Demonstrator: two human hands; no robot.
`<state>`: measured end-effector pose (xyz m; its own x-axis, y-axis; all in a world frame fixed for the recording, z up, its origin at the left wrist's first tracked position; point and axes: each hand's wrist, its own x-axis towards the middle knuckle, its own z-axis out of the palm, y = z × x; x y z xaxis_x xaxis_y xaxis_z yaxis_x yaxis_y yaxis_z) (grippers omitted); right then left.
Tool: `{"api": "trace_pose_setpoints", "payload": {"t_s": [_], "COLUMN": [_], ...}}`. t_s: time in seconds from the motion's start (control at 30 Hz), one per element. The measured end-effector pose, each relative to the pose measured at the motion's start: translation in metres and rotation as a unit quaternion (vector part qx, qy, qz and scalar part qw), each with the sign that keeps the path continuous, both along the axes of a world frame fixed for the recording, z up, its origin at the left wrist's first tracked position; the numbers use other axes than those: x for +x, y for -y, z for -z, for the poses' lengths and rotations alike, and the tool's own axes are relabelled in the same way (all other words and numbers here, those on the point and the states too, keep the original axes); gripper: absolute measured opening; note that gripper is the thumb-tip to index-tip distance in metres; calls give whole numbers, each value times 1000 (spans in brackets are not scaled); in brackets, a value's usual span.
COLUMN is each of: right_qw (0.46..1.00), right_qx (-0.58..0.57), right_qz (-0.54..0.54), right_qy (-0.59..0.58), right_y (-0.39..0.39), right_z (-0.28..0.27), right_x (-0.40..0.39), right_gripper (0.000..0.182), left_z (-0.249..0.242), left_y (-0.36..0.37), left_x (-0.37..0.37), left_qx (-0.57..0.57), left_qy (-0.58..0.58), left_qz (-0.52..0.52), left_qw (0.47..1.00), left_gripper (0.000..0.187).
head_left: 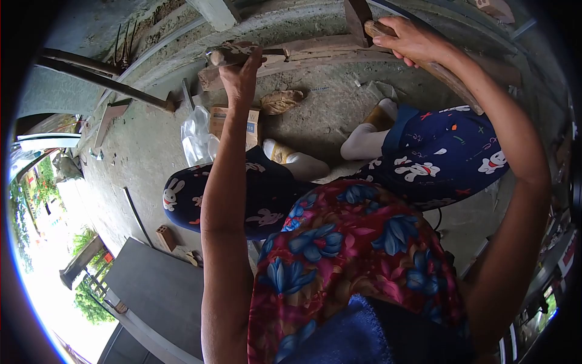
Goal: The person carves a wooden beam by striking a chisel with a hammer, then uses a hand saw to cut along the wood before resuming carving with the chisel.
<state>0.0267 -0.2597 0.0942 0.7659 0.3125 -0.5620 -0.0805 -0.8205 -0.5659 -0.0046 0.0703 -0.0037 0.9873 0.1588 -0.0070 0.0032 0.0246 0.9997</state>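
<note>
Fingers of the left hand (238, 79) clench a wooden-ended piece (219, 57) by the far timber (327, 56), its narrow tip pointing right, towards the hammer (357, 23) but apart from it. At right, the right hand (407, 41), arm bent, grasps the hammer's handle close to its head, the shaft slanting near-right.

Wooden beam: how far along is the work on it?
Done: the beam lies on the floor, and both tools are in hand. In hand: the left hand grips a tool, its slim end pointing along the beam; the right hand holds a hammer near its head. Left: probably striking work; no finished cut shows, so how much remains I can't tell.
</note>
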Motion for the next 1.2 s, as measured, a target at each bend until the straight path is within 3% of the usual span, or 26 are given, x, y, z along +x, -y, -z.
{"api": "trace_pose_setpoints", "payload": {"t_s": [0.37, 0.47, 0.57, 0.77, 1.1, 1.13, 1.2], "right_qw": [1000, 1000, 1000, 999, 974, 975, 958], "right_qx": [-8, -2, -5, -6, 66, 65, 139], "right_qz": [-5, 7, -1, -8, 20, 10, 39], "right_qy": [0, 15, 19, 40, 217, 210, 247], "right_y": [4, 7, 8, 11, -15, -18, -25], "right_z": [4, 11, 8, 10, -24, -33, -42], "right_x": [5, 3, 3, 7, -8, -7, -12], "right_gripper": [39, 39, 42, 43, 39, 32, 29], "left_z": [9, 15, -16, -7, 11, 10, 8], "left_y": [1, -1, 7, -5, -2, -1, 1], "left_x": [7, 8, 3, 12, 6, 6, 6], "left_qx": [119, 208, 368, 68, 188, 195, 217], "left_qy": [-38, 23, 90, -26, 7, 9, -6], "left_qz": [21, -14, -65, -42, -17, -16, -13], "left_qw": [992, 978, 923, 996, 982, 981, 976], "left_gripper": [25, 24, 24, 20, 21, 22, 24]}}
